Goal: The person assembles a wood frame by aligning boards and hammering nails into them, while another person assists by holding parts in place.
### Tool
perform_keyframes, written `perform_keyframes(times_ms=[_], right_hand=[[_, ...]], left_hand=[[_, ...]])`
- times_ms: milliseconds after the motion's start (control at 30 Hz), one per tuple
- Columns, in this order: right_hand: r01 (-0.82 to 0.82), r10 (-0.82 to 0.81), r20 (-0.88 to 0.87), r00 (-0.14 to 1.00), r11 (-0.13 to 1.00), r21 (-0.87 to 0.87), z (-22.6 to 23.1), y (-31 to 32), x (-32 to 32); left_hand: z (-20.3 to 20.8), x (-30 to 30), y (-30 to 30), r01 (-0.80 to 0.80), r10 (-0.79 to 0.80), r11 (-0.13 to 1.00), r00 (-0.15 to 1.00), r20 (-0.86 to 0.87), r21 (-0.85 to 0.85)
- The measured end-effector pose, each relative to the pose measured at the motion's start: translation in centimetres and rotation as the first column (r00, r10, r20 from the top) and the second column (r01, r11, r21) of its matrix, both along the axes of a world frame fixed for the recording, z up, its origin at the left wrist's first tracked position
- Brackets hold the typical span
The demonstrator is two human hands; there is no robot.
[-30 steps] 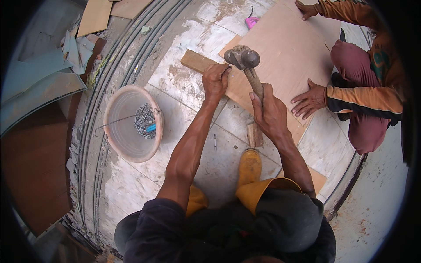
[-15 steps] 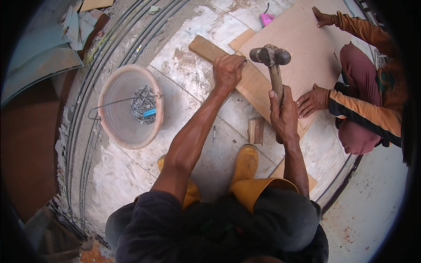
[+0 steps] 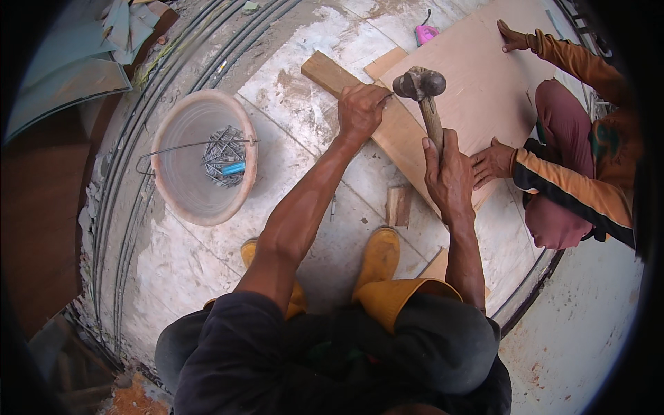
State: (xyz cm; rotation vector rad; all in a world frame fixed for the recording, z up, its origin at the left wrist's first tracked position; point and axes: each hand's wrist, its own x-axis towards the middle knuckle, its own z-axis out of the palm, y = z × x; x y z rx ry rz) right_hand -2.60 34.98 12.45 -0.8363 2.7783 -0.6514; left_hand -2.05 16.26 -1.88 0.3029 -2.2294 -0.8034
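My left hand (image 3: pixel 360 111) is closed in a pinch over the wooden plank (image 3: pixel 330 75), and a thin nail seems to poke out between its fingertips. My right hand (image 3: pixel 449 173) is wrapped round the wooden handle of a hammer (image 3: pixel 430 114). The hammer's dark, rounded metal head is raised just right of my left fingertips. Under the hammer, the plank lies along the edge of a large plywood sheet (image 3: pixel 477 76). Another person's hands (image 3: pixel 492 163) rest flat on that sheet at the right; the nearer one is close to my right wrist.
A pale bucket (image 3: pixel 166 173) at the left holds several nails (image 3: pixel 225 149) and a blue item. A wood block (image 3: pixel 398 206) lies before my yellow boot (image 3: pixel 380 252). Long rods (image 3: pixel 124 152) and glass panes (image 3: pixel 69 93) lie left. A pink tape measure (image 3: pixel 425 34) sits beyond.
The whole view has shifted slightly. The hammer head has tilted a little left, closer to my left fingertips. Both hands keep their grips, and the other person's hands stay on the sheet.
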Motion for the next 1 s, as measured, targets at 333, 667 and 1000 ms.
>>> perform_keyframes(times_ms=[333,667,1000], right_hand=[[-0.038,0.035,0.029,0.999,0.993,0.116,-0.6,-0.1,0.1],[-0.012,0.009,0.033,0.999,0.995,0.095,-1.0,-0.4,-0.2],[0.002,-0.009,-0.086,0.996,0.996,-0.086,-1.3,0.0,0.2]], left_hand=[[-0.3,0.0,0.5,-0.01,0.011,1.0,1.0,-0.019,0.014],[-0.1,-0.2,0.0,0.032,-0.033,0.999,0.999,0.034,0.012],[-0.5,0.0,0.6,0.008,-0.007,1.0,0.999,-0.04,0.024]])
